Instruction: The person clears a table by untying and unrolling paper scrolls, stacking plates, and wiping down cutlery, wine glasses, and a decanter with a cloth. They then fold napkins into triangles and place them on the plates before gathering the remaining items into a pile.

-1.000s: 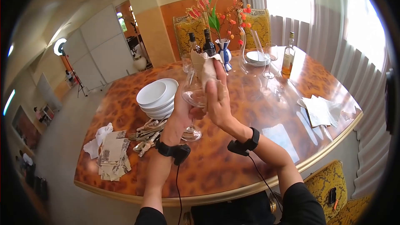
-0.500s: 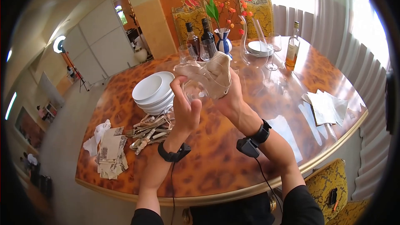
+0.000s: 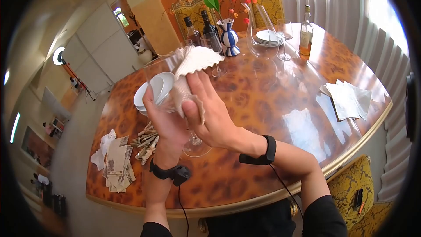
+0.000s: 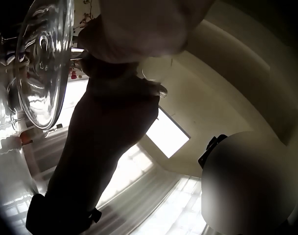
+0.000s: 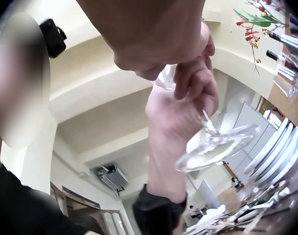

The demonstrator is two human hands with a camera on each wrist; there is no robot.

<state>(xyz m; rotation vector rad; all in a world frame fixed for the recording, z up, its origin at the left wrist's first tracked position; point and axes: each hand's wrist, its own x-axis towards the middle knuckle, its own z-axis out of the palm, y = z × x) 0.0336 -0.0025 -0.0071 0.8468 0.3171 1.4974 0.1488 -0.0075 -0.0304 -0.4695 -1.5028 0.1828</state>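
In the head view, a clear stemmed glass (image 3: 196, 141) is tilted, its bowl up and left, its foot toward the lower right. My left hand (image 3: 166, 120) holds the bowl from the left. My right hand (image 3: 210, 116) grips a cream ribbed cloth (image 3: 198, 58) against the bowl's right side, thumb bent over it. The left wrist view shows the glass foot (image 4: 43, 63) beside the hands. Seen from the right wrist, my left hand (image 5: 180, 107) is round the glass near its stem, above the round foot (image 5: 220, 147); the cloth is hidden there.
White plates and bowls (image 3: 163, 85) and cutlery (image 3: 148, 142) lie left, partly behind my left hand. Papers (image 3: 117, 162) are at the table's left, napkins (image 3: 346, 101) at right. Behind stand bottles (image 3: 209, 24), a vase (image 3: 229, 39), a decanter (image 3: 262, 46), glasses and plates.
Both hands have moved left with the glass and cloth, and the glass has turned. The cloth now fans out above my right fingers. The head view has shifted a little.
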